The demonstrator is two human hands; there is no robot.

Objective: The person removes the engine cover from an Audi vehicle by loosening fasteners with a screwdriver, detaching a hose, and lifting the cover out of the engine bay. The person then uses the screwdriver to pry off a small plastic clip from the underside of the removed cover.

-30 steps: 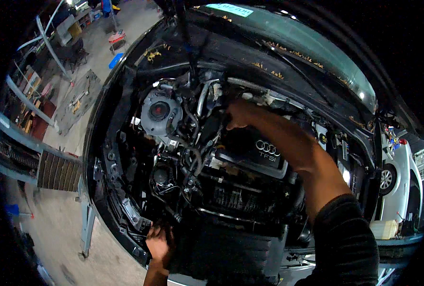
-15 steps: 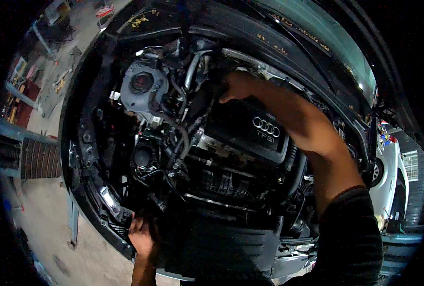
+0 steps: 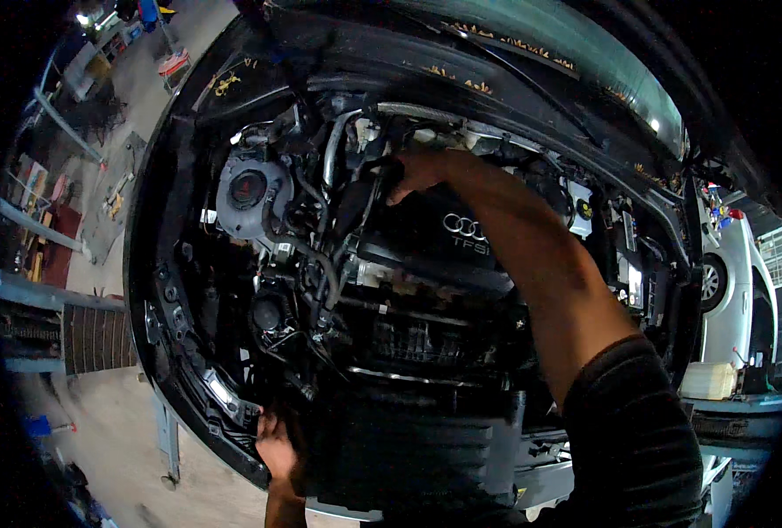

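Engine bay (image 3: 167,286), exposed and spread across most of the view, with parts crowded toward its left side. Beyond its left edge, pale concrete floor (image 3: 118,440). Along the upper right, sloping windshield (image 3: 615,75). At the far right, beyond the bay, white car (image 3: 734,326) parked with one wheel showing. Near the middle of the bay, black engine cover (image 3: 417,233) with a ringed emblem, lying beneath the person's right forearm (image 3: 549,255) and partly hidden by it. Round the upper arm, dark sleeve (image 3: 633,422), coming in from the lower right. To the left of the engine cover, grey dome (image 3: 233,220), well apart from both hands. Over the rear left corner of the cover, right hand (image 3: 419,172), reaching down with fingertips lost in shadow; cannot tell whether its grip is spread, pressed together or pinching something. At the front left corner of the bay, left hand (image 3: 278,447), fingers bent at the edge; cannot tell whether its grip pinches anything. Just left of the right hand, bent silver pipe (image 3: 331,154). Below that, dark bent hose (image 3: 325,282). Smallest of all, dry yellow leaves (image 3: 227,84), scattered behind the bay below the windshield.
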